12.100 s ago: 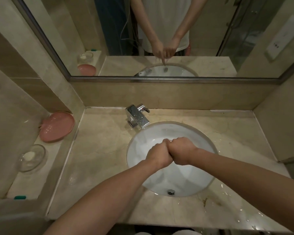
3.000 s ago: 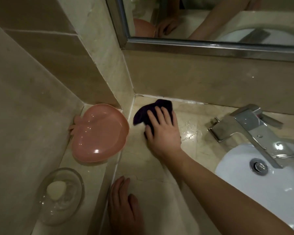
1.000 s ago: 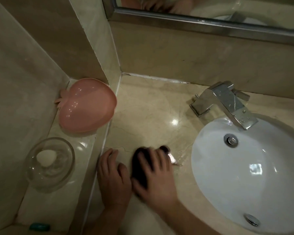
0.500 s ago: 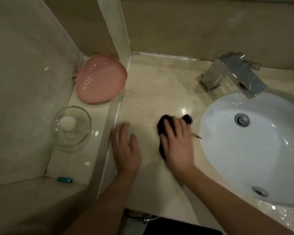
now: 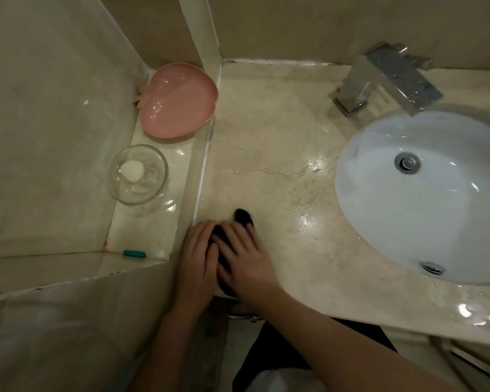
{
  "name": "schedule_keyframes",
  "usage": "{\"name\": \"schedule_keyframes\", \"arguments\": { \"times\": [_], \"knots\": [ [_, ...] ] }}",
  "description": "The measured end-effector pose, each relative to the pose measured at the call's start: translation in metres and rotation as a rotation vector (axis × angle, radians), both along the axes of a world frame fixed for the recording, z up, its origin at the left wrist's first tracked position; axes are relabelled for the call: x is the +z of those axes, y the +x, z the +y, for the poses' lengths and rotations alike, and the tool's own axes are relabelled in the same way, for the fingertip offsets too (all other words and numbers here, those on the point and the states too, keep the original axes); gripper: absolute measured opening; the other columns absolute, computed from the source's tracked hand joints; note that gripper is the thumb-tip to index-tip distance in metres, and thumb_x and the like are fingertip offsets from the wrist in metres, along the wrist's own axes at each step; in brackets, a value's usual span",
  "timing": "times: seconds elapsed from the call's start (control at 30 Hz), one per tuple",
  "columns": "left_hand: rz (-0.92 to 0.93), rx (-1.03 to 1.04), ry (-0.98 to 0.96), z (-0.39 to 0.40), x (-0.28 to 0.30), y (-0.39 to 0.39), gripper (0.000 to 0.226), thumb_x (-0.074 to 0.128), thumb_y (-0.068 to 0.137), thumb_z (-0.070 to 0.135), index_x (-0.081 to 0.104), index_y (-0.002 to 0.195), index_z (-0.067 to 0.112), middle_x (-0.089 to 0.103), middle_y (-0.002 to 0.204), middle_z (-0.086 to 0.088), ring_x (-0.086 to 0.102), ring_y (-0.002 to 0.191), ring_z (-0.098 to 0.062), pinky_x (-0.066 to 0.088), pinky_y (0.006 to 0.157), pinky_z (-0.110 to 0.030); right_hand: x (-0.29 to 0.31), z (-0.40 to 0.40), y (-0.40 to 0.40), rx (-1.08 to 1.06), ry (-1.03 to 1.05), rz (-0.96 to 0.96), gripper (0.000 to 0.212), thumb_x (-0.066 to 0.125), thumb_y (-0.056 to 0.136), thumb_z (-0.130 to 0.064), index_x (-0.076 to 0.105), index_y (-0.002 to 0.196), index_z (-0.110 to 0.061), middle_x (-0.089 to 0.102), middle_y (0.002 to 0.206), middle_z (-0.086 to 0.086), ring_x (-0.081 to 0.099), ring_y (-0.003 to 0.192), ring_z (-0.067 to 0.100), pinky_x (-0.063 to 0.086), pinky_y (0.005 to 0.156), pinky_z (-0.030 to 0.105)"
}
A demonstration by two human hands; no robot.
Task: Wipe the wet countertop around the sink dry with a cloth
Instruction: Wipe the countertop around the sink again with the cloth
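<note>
Risk: dark cloth point(image 5: 242, 219) at worktop point(image 5: 266, 131) front-left edge, could slide off w/ next pull; wet sheen beside sink point(image 5: 425, 193) may get missed (judgement). Right hand point(image 5: 246, 258) flat, fingers spread, pressing cloth. Left hand point(image 5: 198, 258) flat, fingers straight, touching cloth's left side, gripping nothing.

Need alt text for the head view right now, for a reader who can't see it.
Right hand presses a dark cloth flat on the beige countertop near its front edge, left hand flat beside it. Water glistens toward the white sink.
</note>
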State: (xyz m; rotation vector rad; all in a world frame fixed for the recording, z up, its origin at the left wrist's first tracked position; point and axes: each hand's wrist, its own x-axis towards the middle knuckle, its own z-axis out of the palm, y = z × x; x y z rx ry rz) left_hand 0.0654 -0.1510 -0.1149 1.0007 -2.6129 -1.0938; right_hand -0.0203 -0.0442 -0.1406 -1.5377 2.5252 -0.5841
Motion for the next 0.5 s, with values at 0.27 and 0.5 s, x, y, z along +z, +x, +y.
{"name": "schedule_keyframes", "arguments": {
  "times": [0.27, 0.5],
  "knots": [
    [0.057, 0.175, 0.105, 0.046, -0.007, -0.016, 0.047, 0.042, 0.099, 0.023, 0.052, 0.143, 0.014, 0.048, 0.148, 0.000, 0.043, 0.138, -0.015, 0.034, 0.117, -0.035, 0.008, 0.123, -0.092, -0.360, 0.078, 0.067, 0.045, 0.052, 0.101, -0.033, 0.055, 0.142, -0.015, 0.049, 0.148, 0.011, 0.042, 0.136, 0.035, 0.030, 0.116, 0.049],
    [0.134, 0.078, 0.149, 0.100, -0.001, -0.021, 0.044, 0.036, 0.104, 0.027, 0.049, 0.145, 0.019, 0.045, 0.149, 0.009, 0.040, 0.141, -0.008, 0.029, 0.116, -0.021, 0.002, 0.076, -0.037, -0.372, 0.009, -0.024, 0.047, 0.055, 0.096, -0.023, 0.053, 0.141, -0.008, 0.047, 0.148, 0.017, 0.041, 0.136, 0.037, 0.032, 0.113, 0.054]
  ]
}}
